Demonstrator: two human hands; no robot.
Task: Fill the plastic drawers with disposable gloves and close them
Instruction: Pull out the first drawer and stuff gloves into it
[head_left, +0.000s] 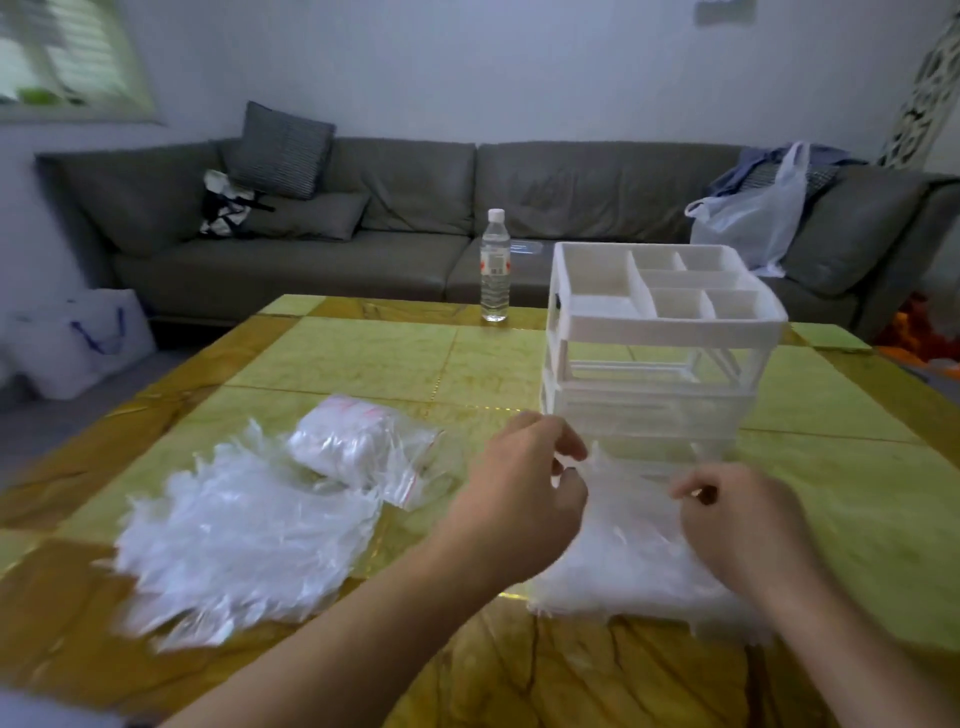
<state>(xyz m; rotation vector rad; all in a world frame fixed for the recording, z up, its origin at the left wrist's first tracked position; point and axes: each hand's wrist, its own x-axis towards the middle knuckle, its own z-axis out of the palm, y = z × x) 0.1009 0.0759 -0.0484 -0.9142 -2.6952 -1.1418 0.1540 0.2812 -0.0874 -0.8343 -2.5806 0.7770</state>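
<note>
A white plastic drawer unit (660, 353) stands on the yellow-green table (363, 364), with a divided tray on top and an empty slot under it. Directly in front of it lies a stack of clear disposable gloves (623, 561). My left hand (524, 488) pinches the stack's far edge at its left. At the same edge, further right, my right hand (748, 525) pinches it too. A second loose pile of gloves (239, 535) is spread out to the left. Behind that pile lies a zip bag packed with gloves (358, 447).
A water bottle (494, 265) stands at the table's far edge, left of the drawer unit. Beyond the table runs a grey sofa (415, 218) with cushions and a white plastic bag (748, 218). A white bag (72, 338) sits on the floor at left.
</note>
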